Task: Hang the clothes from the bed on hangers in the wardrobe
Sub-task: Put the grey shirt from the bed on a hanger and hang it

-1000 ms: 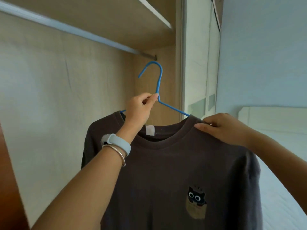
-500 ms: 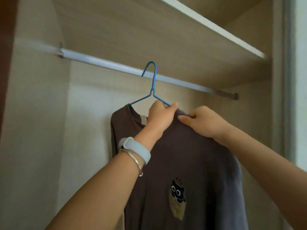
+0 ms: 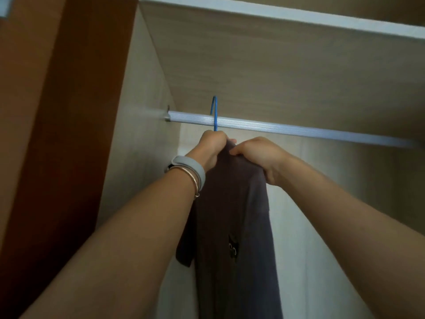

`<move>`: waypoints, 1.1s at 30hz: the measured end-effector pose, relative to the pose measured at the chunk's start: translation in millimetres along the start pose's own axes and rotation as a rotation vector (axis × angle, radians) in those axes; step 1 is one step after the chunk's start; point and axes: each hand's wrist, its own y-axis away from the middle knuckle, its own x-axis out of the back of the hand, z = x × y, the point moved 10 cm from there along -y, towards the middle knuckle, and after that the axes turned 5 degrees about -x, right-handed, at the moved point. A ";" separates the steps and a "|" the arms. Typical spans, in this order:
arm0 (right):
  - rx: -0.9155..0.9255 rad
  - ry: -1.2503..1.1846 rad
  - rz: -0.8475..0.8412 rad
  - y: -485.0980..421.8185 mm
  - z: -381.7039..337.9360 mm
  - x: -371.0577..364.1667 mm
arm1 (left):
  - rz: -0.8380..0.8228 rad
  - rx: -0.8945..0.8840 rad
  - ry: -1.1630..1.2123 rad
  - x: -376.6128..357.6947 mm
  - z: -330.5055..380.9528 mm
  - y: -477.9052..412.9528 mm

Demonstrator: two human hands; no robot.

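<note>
A dark brown T-shirt [image 3: 232,215] with a small cat print hangs edge-on from a blue wire hanger [image 3: 215,113]. The hanger's hook stands in front of and above the silver wardrobe rail [image 3: 287,131], near the rail's left end; whether it rests on the rail I cannot tell. My left hand [image 3: 212,147] grips the hanger's neck just under the hook. My right hand [image 3: 259,156] grips the shirt's shoulder over the hanger arm, right next to my left hand. The hanger's arms are hidden inside the shirt.
A wooden shelf [image 3: 287,72] runs close above the rail. The wardrobe's left side wall [image 3: 140,146] lies just left of the hanger, with a reddish-brown panel [image 3: 57,134] beyond it. The rail stretches bare to the right.
The hanger with the shirt rose and moved left toward the rail's left end, and the shirt turned edge-on. Both hands kept their grip and drew closer together.
</note>
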 end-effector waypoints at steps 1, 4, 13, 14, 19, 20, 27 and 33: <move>-0.004 -0.020 -0.009 -2.4 1.5 -6.7 | 0.022 0.010 -0.014 8.0 -2.7 0.7; -0.039 -0.051 -0.077 -5.2 15.8 -28.4 | 0.053 0.064 0.028 24.2 -22.5 -0.3; -0.121 -0.248 -0.275 3.4 40.7 -81.2 | 0.060 0.121 -0.076 51.3 -50.6 -3.5; -0.110 -0.274 -0.277 4.1 39.7 -86.1 | 0.085 0.114 -0.092 56.9 -50.8 -1.9; -0.077 -0.429 -0.296 10.1 32.4 -108.0 | 0.230 0.053 0.036 81.8 -32.3 40.7; -0.075 -0.458 -0.317 11.8 30.0 -112.4 | 0.257 0.025 0.097 86.4 -26.5 53.5; -0.012 -0.449 -0.291 7.2 19.8 -116.5 | 0.253 -0.251 -0.734 96.7 3.5 132.2; 0.023 -0.403 -0.347 13.6 15.8 -127.2 | 0.241 -0.286 -1.232 89.9 2.8 146.5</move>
